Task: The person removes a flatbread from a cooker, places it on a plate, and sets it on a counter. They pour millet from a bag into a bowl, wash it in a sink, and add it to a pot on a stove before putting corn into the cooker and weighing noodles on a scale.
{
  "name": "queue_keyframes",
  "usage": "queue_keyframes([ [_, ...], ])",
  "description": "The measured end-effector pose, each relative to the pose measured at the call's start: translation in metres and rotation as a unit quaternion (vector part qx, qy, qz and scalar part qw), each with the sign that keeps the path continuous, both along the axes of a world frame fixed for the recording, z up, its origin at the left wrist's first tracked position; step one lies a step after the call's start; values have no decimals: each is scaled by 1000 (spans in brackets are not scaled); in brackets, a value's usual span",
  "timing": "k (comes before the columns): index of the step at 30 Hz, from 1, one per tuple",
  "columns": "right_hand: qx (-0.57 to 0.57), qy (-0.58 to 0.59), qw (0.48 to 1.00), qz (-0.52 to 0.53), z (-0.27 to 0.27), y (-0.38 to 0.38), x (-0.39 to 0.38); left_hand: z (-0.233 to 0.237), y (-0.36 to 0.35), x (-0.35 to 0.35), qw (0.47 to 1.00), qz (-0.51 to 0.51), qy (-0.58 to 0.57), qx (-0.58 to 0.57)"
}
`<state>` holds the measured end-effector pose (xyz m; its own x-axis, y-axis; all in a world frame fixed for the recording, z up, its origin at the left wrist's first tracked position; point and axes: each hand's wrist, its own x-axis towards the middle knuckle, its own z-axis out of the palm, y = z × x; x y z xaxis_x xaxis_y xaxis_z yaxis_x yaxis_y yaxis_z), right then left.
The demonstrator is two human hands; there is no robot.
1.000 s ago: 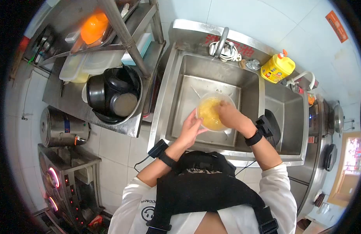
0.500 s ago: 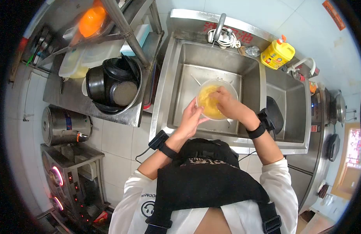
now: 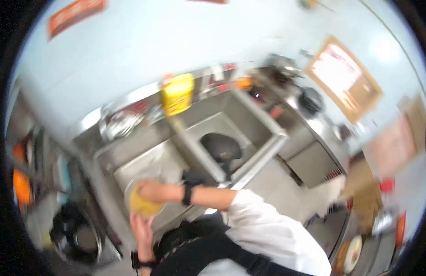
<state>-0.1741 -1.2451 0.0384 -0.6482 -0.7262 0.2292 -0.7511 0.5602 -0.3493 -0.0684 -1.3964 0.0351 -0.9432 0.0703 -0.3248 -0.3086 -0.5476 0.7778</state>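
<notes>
A round clear bowl of yellow food, too blurred to name, is held over the left basin of the steel sink. My left hand grips the bowl's near side from below. Over the bowl, my right hand reaches down into the yellow food. Its fingers are hidden and smeared by motion, so I cannot see what they hold. Dark bands circle both wrists.
A black pan lies in the right basin. A yellow detergent jug stands on the sink's back ledge. At left, a rack holds a large metal bowl of black pans. Beyond the sink is a steel counter with cookware.
My view has swung to the right and blurred, so the sink and bowl now appear lower left. Both hands stay at the bowl, the right one still inside it.
</notes>
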Motion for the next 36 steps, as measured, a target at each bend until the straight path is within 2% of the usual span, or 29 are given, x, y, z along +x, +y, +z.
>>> queue_keyframes([
  [1, 159, -3, 987, -23, 5, -1, 3, 5, 4, -3, 1000, 10, -18, 0],
  [3, 206, -96, 972, 63, 1, -10, -3, -4, 1, -11, 1000, 12, -20, 0],
  [4, 202, -91, 974, 55, 1, -12, -4, -4, -4, -12, 1000, 4, -14, -4],
  [6, -22, -155, 979, 129, -3, -6, -8, -6, -2, -14, 1000, -15, -21, 8],
  [7, -24, -152, 979, 131, -4, -3, -9, -4, 1, -14, 1000, -5, -28, 7],
  [9, 156, -73, 985, 2, -7, 4, -7, 2, 5, -14, 1000, -12, -20, 1],
  [10, 154, -73, 985, 7, 1, 5, -5, 5, 6, -15, 1000, -20, -14, -3],
  [12, 87, -209, 963, 145, 15, 4, -1, 6, 8, -15, 1000, -20, -4, -6],
  [13, 83, -212, 961, 154, 12, 5, 1, 7, 8, -14, 1000, -26, 7, -8],
  [15, -12, -33, 999, 1, 14, 12, 5, 13, 15, -17, 1000, -20, -4, -21],
  [17, -13, -88, 995, 55, 30, 20, 15, 19, 13, -16, 998, -17, -49, -44],
  [18, -167, -91, 970, 152, 41, 23, 19, 29, 17, -13, 998, -18, -27, -55],
  [19, -128, -137, 972, 141, 4, 16, 15, 14, 10, -12, 995, -37, -7, -88],
  [20, -154, -132, 977, 66, 10, 15, 16, 23, 13, -10, 999, -17, -2, -39],
  [22, -130, -90, 987, 42, 25, 26, 12, 22, 13, -9, 999, 4, -3, -33],
  [23, -167, -106, 979, 49, 22, 31, 14, 27, 12, -9, 999, 13, -22, -37],
  [25, -274, -112, 954, 45, 56, 41, 10, 36, 13, -17, 998, 26, -37, -42],
  [27, -312, -237, 915, -95, 76, 63, 12, 45, 13, -15, 999, 10, -15, -26],
  [28, -354, -241, 892, -143, 72, 70, 10, 46, 12, -15, 999, 18, -19, -30],
  [29, -350, -264, 876, -198, 65, 80, 8, 46, 11, -16, 999, 23, -8, -26],
  [32, -394, -337, 815, -258, 43, 93, 9, 46, 8, -19, 999, 39, 11, -31],
  [36, -415, -371, 786, -268, 16, 90, 15, 55, 4, -22, 995, 48, 15, -91],
])
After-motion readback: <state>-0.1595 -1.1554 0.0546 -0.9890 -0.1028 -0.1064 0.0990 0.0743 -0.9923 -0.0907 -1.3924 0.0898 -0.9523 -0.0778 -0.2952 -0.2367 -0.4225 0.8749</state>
